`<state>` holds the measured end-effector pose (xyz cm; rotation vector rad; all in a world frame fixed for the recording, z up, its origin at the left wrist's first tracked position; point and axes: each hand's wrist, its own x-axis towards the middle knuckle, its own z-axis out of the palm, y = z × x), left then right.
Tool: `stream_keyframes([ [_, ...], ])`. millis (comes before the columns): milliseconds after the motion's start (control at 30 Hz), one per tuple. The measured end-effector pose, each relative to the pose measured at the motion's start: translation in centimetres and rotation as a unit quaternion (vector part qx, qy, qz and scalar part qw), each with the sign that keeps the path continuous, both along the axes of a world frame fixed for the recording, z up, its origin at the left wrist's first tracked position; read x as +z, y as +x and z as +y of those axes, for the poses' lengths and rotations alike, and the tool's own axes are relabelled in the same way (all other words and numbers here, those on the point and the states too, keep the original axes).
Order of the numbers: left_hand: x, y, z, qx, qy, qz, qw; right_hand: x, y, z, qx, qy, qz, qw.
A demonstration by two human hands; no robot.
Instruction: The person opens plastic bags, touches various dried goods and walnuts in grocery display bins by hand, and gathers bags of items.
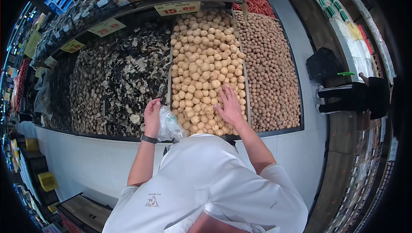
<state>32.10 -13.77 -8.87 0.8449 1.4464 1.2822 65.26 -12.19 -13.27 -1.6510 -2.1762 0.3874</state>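
Pale round walnuts (206, 57) fill the middle compartment of the display. My right hand (230, 106) lies over the lower right of these walnuts, palm down with its fingers spread. At the lower left edge of the same compartment, my left hand (152, 115) has its fingers pinched together. A clear plastic bag (170, 123) hangs from that hand and rests against the near walnuts. A dark band is round my left wrist.
Dark dried fungus (139, 74) lies left of the walnuts, and small brown round goods (270, 70) lie right. A shelf of packaged goods with price signs (177, 9) spans the back. At the far right stands a person (354, 97) near a black basket (325, 64).
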Motion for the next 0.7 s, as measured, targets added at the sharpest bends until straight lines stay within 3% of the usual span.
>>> stream_keyframes([
  [500, -1.9, -3.9, -4.2, 0.049, -0.025, 0.003, 0.998, 0.0, -2.0, -5.4, -0.017, 0.012, 0.071, 0.997],
  [700, -2.2, -5.1, -4.8, 0.034, -0.054, -0.070, 0.995, 0.2, -4.7, -5.8, 0.028, 0.029, 0.090, 0.995],
])
